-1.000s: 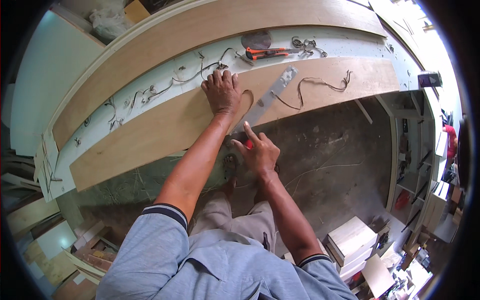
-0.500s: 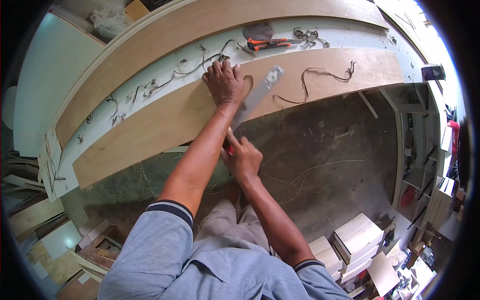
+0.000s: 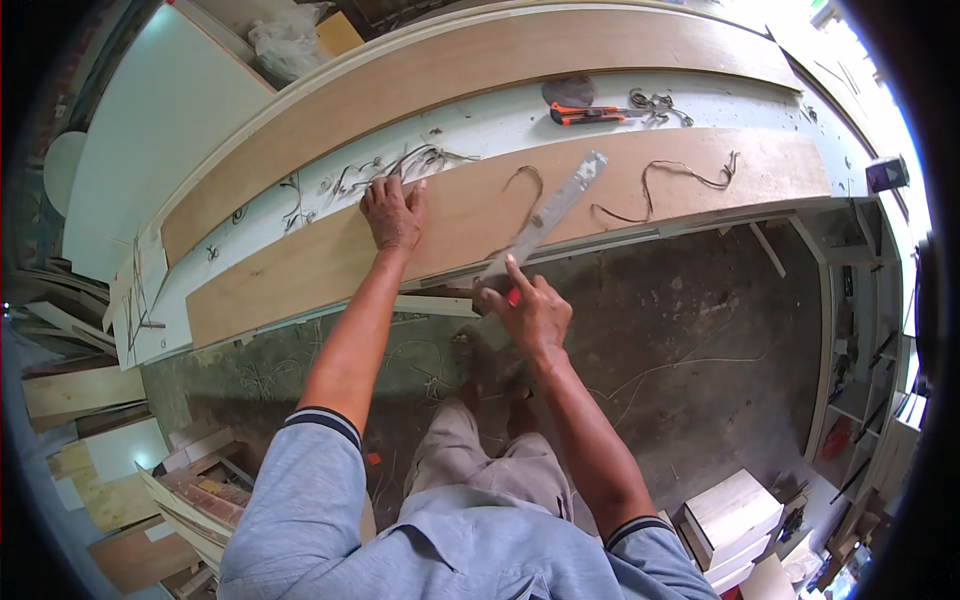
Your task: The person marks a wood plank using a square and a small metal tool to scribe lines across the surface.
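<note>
My right hand (image 3: 535, 315) is closed round the red handle of a handsaw (image 3: 555, 215), forefinger stretched along it. Its long grey blade slants up and right across a long, pale brown wooden board (image 3: 450, 215) on the white bench. Over at the board's far edge rests my left hand (image 3: 394, 215), fingers bent over the edge and thumb apart. Just beyond its fingers lies a tangle of thin dark strips (image 3: 415, 158). One curled strip (image 3: 650, 185) lies on the board right of the blade, and another partly behind the blade.
An orange and black utility knife (image 3: 600, 114) lies on the white bench top (image 3: 515, 117), by a dark round patch and more curled strips. Farther back is a second long board (image 3: 480, 72). Wood offcuts lie on the left, stacked pale boards (image 3: 735, 515) at lower right.
My left hand has moved left along the board, and the strips by it have shifted left and bunched up. My right hand still holds the handsaw. The view has shifted.
</note>
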The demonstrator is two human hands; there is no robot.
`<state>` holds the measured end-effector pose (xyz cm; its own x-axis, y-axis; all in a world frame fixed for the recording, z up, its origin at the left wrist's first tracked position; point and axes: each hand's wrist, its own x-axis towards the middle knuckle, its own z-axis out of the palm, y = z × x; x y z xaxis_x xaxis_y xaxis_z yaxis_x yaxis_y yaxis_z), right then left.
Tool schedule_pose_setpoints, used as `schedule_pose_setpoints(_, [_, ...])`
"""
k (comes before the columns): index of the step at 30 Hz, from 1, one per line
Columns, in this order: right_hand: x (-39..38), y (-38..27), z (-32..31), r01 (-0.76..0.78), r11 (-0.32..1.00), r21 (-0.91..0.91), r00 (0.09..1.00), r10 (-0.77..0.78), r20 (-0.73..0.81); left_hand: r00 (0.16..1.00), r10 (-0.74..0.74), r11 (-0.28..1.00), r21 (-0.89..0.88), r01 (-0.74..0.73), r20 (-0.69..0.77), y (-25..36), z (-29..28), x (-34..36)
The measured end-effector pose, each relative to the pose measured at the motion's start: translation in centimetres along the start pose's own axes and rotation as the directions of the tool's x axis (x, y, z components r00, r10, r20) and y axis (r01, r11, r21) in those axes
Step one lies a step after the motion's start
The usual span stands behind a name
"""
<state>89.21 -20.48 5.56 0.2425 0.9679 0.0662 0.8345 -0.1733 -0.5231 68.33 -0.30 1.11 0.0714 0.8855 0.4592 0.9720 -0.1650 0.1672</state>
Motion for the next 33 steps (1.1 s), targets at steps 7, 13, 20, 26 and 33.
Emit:
schedule_pose_setpoints(7, [-0.2, -2.0, 2.8, 0.057, 0.998, 0.005, 0.997, -0.056, -0.045, 0.999, 0.031, 0.999, -0.015, -0.031, 0.014, 0.2, 0.2, -0.3])
schedule_pose_setpoints(13, [-1.2, -4.5, 2.4, 0.005, 0.997, -0.077, 0.991, 0.005, 0.132, 0.999, 0.021, 0.999, -0.034, -0.020, 0.026, 0.0, -0.2, 0.3])
schedule_pose_setpoints(20, [-1.5, -6.9, 5.1, 0.010, 0.999, -0.030, 1.000, -0.010, -0.002, 1.000, -0.003, 0.999, -0.040, 0.004, 0.026, -0.1, 0.1, -0.1])
schedule_pose_setpoints(26, [-2.7, -8.9, 6.3, 0.002, 0.997, -0.079, 0.996, -0.009, -0.093, 0.999, -0.011, 0.998, -0.055, 0.013, 0.038, -0.1, -0.1, -0.1])
schedule_pose_setpoints(33, [-2.3, -11.2, 7.1, 0.054, 0.998, 0.017, 0.990, -0.051, -0.129, 0.996, -0.037, 0.996, -0.082, 0.043, 0.076, 0.0, -0.2, 0.2])
